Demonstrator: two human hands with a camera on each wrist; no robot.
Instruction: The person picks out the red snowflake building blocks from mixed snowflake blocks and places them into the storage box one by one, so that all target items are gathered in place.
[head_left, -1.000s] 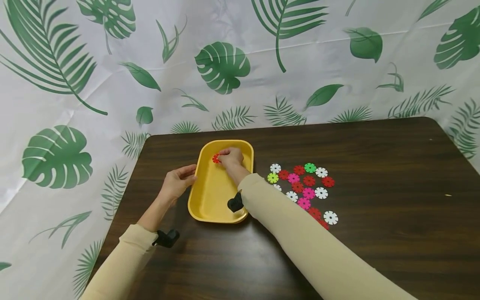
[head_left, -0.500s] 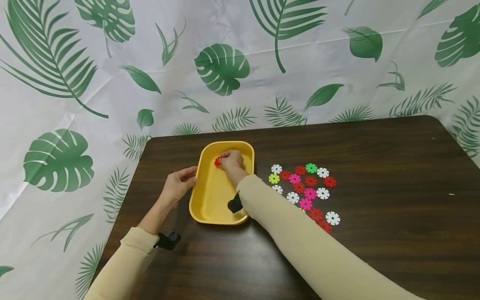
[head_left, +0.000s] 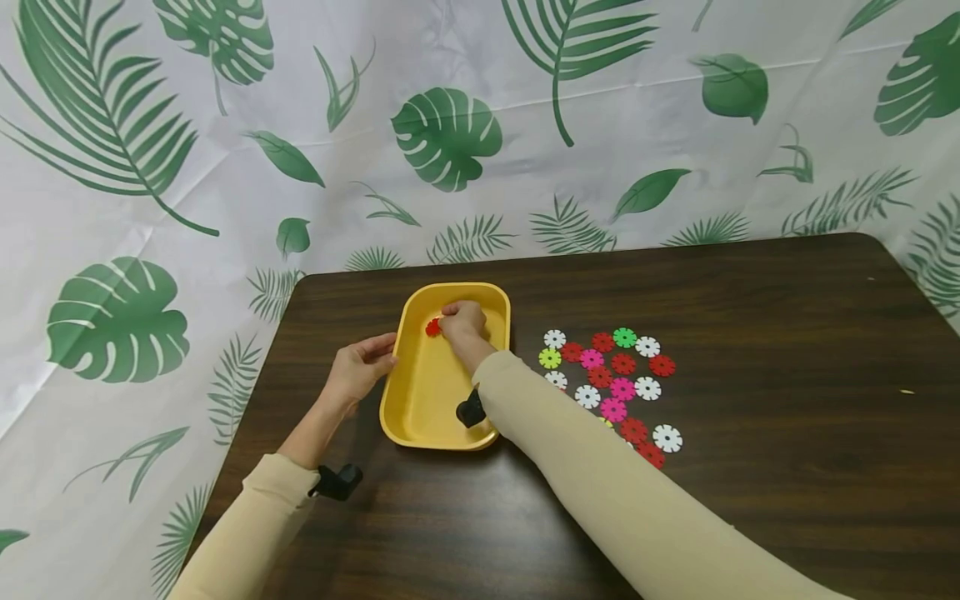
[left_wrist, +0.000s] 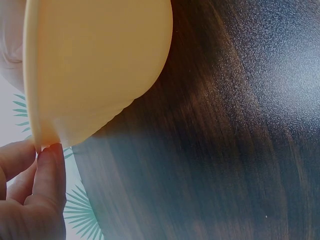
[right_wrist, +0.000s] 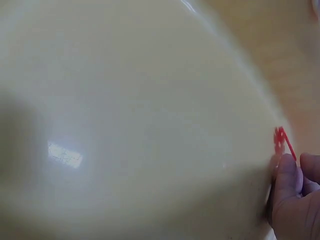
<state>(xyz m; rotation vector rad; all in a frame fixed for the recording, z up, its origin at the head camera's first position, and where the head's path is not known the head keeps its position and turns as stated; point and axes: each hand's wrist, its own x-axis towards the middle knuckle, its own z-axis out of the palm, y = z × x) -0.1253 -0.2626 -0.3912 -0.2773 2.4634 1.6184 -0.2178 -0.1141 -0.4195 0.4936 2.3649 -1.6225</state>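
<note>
A yellow plastic tray [head_left: 435,400] with a raised rim stands on the table; its outer wall [left_wrist: 100,60] fills the top of the left wrist view. My left hand [head_left: 356,371] pinches the tray's left rim between thumb and fingers. Inside the tray, near its far end, my right hand [head_left: 465,325] pinches a red slotted plastic disc [head_left: 433,327]. Seen from the right wrist, the disc [right_wrist: 289,142] is tilted nearly edge-on beside the tray wall, with its reflection next to it. My right forearm covers part of the tray's right side.
Several slotted discs in white, red [head_left: 662,366], pink [head_left: 613,409], yellow-green [head_left: 550,358] and green [head_left: 624,337] lie to the right of the tray, some hidden by my right sleeve. A leaf-patterned cloth [head_left: 510,167] hangs behind the dark wooden table [head_left: 787,375].
The red disc has shifted slightly toward the near side in my right hand and its tilt has altered. The left hand stays at the rim.
</note>
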